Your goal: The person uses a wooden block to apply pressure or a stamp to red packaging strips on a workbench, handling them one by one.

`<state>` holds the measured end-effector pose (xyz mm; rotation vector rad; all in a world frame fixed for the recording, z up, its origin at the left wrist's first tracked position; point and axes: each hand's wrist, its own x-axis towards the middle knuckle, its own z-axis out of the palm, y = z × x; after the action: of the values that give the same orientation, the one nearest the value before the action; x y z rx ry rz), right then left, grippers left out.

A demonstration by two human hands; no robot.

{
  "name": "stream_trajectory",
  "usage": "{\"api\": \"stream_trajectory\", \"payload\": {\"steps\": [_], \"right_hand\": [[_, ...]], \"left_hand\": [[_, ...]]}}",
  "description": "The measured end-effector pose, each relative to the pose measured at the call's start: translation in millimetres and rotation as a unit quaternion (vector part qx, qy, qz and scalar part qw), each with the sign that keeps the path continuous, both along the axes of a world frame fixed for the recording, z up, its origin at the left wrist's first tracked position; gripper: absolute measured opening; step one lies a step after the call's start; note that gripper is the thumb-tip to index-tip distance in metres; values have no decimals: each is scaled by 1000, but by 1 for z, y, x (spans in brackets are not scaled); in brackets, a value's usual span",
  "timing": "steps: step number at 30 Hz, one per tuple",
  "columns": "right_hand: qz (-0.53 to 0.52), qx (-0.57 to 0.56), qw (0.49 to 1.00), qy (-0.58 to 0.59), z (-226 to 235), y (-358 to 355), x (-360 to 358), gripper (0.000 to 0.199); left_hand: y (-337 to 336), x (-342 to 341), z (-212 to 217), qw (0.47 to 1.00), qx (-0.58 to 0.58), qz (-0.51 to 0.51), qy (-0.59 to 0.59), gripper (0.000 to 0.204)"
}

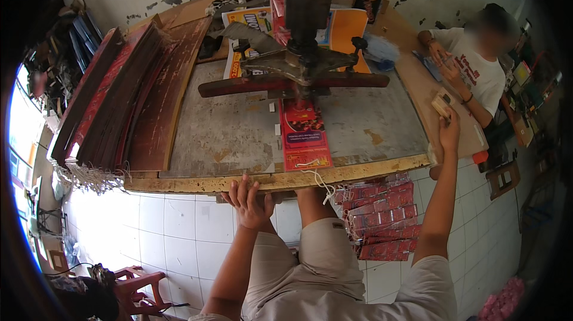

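My left hand [248,201] rests on the yellowed front edge of the worktable [239,179], fingers spread and holding nothing. Out to the right, my right hand [450,131] has its fingers closed on the near end of a small pale wooden-looking block [441,102], at the table's brown right side. A red printed card strip [305,142] with a white string [324,188] at its near end lies flat in the middle of the table. Its far end runs under a dark metal press [301,61] with a wide crossbar.
Tall stacks of dark red-edged strips [110,103] with strings stand at left. Bundles of red printed strips [382,216] sit low beyond the front edge. Across the right side is another person [477,64], hands raised. A red stool [137,291] stands lower left.
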<state>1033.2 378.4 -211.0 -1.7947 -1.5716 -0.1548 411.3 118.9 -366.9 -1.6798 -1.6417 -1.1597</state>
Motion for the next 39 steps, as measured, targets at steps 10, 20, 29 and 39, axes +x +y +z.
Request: {"api": "stream_trajectory", "payload": {"steps": [10, 20, 29, 39], "right_hand": [[110, 9, 993, -39, 12, -55, -110, 48], [484, -48, 870, -81, 37, -162, -359, 66], [484, -39, 866, -118, 25, -159, -366, 70], [438, -61, 883, -156, 49, -183, -259, 66]], "left_hand": [[1, 9, 6, 999, 13, -24, -41, 53], [0, 5, 18, 1000, -10, -17, -24, 58], [0, 11, 22, 998, 2, -49, -51, 61], [-5, 8, 28, 997, -19, -47, -54, 61]]}}
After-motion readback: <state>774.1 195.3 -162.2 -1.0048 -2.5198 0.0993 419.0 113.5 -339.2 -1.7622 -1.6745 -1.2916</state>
